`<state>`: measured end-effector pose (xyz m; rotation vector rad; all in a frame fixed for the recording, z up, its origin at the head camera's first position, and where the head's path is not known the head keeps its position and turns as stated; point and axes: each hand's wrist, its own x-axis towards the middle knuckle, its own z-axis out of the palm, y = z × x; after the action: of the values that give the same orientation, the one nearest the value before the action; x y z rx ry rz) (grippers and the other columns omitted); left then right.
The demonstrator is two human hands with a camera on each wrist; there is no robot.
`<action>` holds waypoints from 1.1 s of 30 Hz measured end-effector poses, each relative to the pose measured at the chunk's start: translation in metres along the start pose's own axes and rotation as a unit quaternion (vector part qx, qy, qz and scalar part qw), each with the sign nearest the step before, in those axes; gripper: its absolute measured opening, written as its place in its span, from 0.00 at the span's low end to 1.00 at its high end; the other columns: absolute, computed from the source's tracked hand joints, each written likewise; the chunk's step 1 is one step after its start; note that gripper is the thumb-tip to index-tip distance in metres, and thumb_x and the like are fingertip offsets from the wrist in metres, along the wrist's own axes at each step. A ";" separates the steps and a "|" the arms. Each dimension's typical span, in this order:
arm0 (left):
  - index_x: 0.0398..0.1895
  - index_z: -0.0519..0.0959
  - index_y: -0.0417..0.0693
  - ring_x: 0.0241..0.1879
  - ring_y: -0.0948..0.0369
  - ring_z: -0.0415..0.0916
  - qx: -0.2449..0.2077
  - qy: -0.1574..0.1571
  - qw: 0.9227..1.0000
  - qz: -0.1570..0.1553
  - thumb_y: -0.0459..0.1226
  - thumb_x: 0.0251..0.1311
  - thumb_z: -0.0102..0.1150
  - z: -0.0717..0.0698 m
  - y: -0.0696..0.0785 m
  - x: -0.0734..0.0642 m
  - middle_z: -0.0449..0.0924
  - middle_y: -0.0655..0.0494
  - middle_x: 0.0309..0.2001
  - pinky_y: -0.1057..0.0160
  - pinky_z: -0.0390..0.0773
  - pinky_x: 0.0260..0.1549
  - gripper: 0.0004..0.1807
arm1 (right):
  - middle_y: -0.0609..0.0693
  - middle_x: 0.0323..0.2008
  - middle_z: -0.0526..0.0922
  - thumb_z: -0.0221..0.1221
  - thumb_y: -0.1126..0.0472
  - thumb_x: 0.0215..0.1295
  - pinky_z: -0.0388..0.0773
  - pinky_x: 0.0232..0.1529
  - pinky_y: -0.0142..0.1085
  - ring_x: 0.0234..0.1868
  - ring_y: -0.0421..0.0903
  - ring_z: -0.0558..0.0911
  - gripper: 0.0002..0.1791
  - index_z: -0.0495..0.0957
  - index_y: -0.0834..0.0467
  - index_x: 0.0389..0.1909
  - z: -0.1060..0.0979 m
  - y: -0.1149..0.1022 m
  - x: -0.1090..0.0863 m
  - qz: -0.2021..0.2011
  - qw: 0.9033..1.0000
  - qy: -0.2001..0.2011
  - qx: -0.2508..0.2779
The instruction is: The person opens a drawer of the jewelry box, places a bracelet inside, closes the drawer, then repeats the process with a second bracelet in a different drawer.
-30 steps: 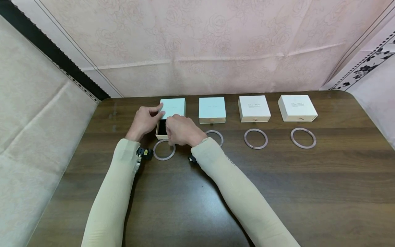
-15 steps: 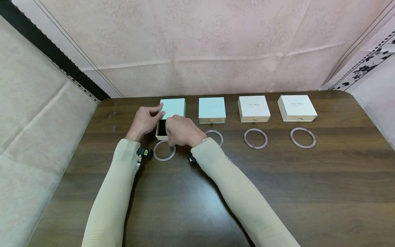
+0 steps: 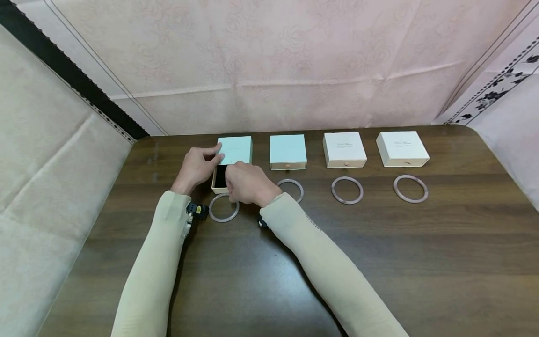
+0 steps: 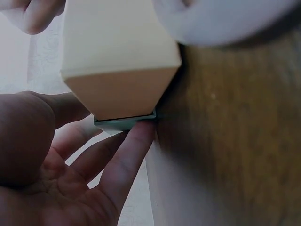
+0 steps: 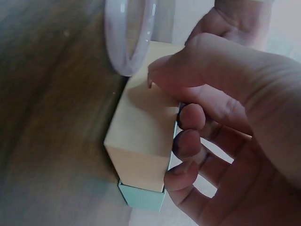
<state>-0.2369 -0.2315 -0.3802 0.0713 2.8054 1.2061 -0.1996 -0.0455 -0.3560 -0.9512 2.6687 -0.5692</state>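
Observation:
Near the table's far left stands a small teal drawer box [image 3: 238,147], its cream drawer [image 3: 219,190] partly pulled out at the front and dark inside. My left hand [image 3: 194,167] grips the teal sleeve from the left side, fingers along its side in the left wrist view. With thumb and fingers, my right hand [image 3: 250,184] pinches the drawer's front, where a small tab [image 5: 150,85] shows by the thumb in the right wrist view. A pale lilac bangle [image 3: 223,220] lies on the table just before the drawer, partly behind the right hand.
Rightward in a row stand another teal box [image 3: 288,149] and two white boxes [image 3: 345,146], all closed. Before each lies a bangle; the second bangle [image 3: 302,191] is partly hidden by the right arm. Cloth [image 3: 269,107] hangs behind the wooden table [image 3: 379,262].
Both hands keep their hold on the box. The drawer and the bangle before it have shifted very slightly toward me; the head view has tilted a little.

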 end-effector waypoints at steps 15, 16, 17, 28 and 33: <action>0.73 0.71 0.58 0.24 0.58 0.66 0.005 -0.001 1.000 0.007 0.47 0.76 0.54 0.000 -0.004 -0.002 0.70 0.54 0.74 0.61 0.70 0.30 0.25 | 0.40 0.25 0.82 0.66 0.63 0.63 0.79 0.29 0.35 0.28 0.38 0.79 0.13 0.82 0.48 0.20 0.006 0.007 -0.012 -0.033 0.999 0.033 -0.018; 0.73 0.71 0.58 0.25 0.58 0.66 0.005 -0.002 1.000 0.009 0.47 0.76 0.54 -0.001 -0.004 -0.002 0.70 0.54 0.74 0.61 0.70 0.31 0.25 | 0.39 0.27 0.83 0.67 0.63 0.63 0.79 0.31 0.36 0.29 0.38 0.80 0.11 0.83 0.48 0.22 0.005 0.007 -0.014 -0.035 0.998 0.035 -0.024; 0.73 0.71 0.58 0.24 0.58 0.66 0.005 -0.003 1.000 0.009 0.47 0.76 0.54 -0.001 -0.004 -0.002 0.70 0.54 0.74 0.61 0.70 0.30 0.24 | 0.39 0.29 0.83 0.67 0.62 0.63 0.79 0.31 0.36 0.31 0.38 0.80 0.10 0.83 0.48 0.23 0.005 0.007 -0.015 -0.037 0.998 0.038 -0.029; 0.73 0.70 0.58 0.16 0.62 0.59 -0.005 -0.008 1.000 0.002 0.47 0.76 0.53 0.000 -0.001 -0.002 0.77 0.48 0.68 0.62 0.69 0.24 0.25 | 0.45 0.35 0.78 0.64 0.61 0.66 0.77 0.34 0.34 0.36 0.40 0.75 0.06 0.85 0.48 0.30 0.005 0.008 -0.026 -0.092 0.993 0.046 -0.065; 0.73 0.70 0.57 0.17 0.62 0.59 -0.002 -0.008 1.000 0.006 0.47 0.76 0.53 -0.001 0.000 -0.002 0.71 0.52 0.73 0.63 0.68 0.24 0.25 | 0.43 0.34 0.78 0.64 0.62 0.66 0.76 0.36 0.33 0.39 0.40 0.74 0.07 0.85 0.47 0.30 0.005 0.008 -0.029 -0.125 0.990 0.031 -0.063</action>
<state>-0.2346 -0.2327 -0.3790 0.0971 2.7924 1.2077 -0.1806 -0.0225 -0.3609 -1.3389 2.6833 -0.4919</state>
